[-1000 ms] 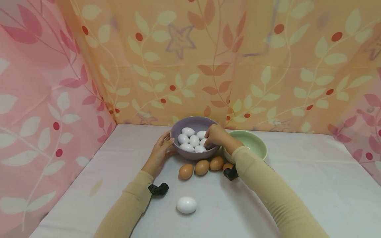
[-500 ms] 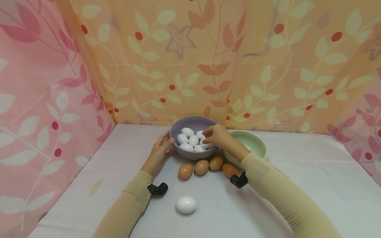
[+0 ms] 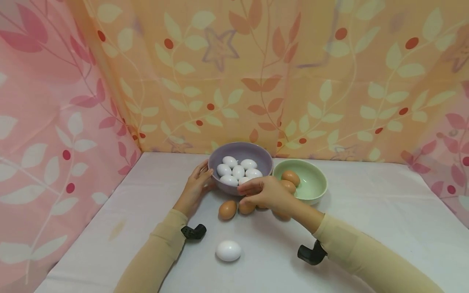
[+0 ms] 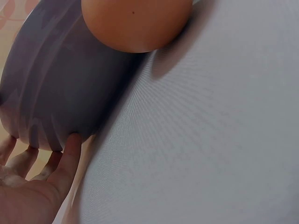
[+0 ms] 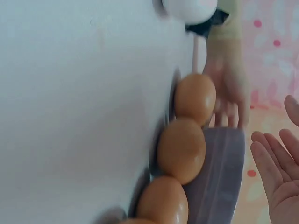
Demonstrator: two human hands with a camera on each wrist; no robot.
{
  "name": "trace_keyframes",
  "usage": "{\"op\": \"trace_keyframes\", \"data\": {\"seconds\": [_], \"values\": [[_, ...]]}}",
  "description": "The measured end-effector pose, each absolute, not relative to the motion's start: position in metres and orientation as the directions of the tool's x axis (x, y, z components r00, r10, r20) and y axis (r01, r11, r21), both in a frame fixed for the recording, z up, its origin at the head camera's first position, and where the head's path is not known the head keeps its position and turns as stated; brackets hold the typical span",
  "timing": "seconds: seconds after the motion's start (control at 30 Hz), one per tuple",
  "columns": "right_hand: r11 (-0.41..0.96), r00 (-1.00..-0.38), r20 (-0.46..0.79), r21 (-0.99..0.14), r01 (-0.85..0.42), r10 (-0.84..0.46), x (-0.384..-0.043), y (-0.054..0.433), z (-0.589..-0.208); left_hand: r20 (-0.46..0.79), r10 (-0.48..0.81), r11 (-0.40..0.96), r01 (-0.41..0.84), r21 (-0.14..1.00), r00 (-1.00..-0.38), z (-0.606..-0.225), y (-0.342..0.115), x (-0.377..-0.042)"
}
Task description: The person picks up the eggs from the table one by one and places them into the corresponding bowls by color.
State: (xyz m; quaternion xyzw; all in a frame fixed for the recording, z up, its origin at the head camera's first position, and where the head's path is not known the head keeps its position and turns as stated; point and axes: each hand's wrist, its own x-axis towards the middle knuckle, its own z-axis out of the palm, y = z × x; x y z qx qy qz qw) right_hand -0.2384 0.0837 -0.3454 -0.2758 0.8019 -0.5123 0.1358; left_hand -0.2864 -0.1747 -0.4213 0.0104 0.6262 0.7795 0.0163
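My left hand (image 3: 194, 187) rests its fingers against the left side of a purple bowl (image 3: 253, 150) holding several white eggs (image 3: 238, 172). In the left wrist view, fingertips (image 4: 72, 144) touch the bowl's outer wall (image 4: 79, 74). My right hand (image 3: 269, 194), its fingers extended and nothing between them, hovers by the bowl's front right edge. It partly hides a row of several brown eggs (image 3: 227, 210) on the table. The right wrist view has this hand (image 5: 282, 182) at its right edge, apart from the row of brown eggs (image 5: 181, 150).
A green bowl (image 3: 311, 181) with brown eggs (image 3: 290, 178) in it stands beside the purple bowl on the right. One white egg (image 3: 228, 250) lies alone near the front. Patterned cloth (image 3: 227, 81) hangs behind the white-covered table (image 3: 373, 203).
My right hand has drawn out of the purple bowl toward the front, leaving a white egg inside at the right. The left hand has stayed against the bowl.
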Motion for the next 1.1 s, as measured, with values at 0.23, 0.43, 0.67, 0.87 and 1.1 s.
{"op": "trace_keyframes", "data": {"seconds": [0.23, 0.43, 0.67, 0.87, 1.1], "values": [[0.305, -0.805, 0.016, -0.921, -0.243, -0.593, -0.222, 0.084, -0.354, 0.000, 0.041, -0.217, -0.008, 0.976, -0.999, -0.422, -0.174, -0.287], [0.281, -0.773, 0.000, -0.931, -0.231, -0.635, -0.212, 0.083, -0.365, 0.002, 0.040, -0.221, -0.007, 0.975, -0.999, -0.421, -0.174, -0.286], [0.252, -0.747, -0.056, -0.956, -0.151, -0.663, -0.201, 0.081, -0.375, 0.008, 0.035, -0.215, 0.000, 0.977, -0.999, -0.422, -0.175, -0.287], [0.248, -0.735, -0.072, -0.960, -0.133, -0.674, -0.194, 0.080, -0.380, 0.005, 0.032, -0.223, -0.003, 0.975, -0.999, -0.422, -0.175, -0.288], [0.248, -0.723, -0.069, -0.958, -0.144, -0.688, -0.187, 0.079, -0.389, -0.006, 0.027, -0.225, -0.012, 0.974, -1.000, -0.422, -0.174, -0.286]]}}
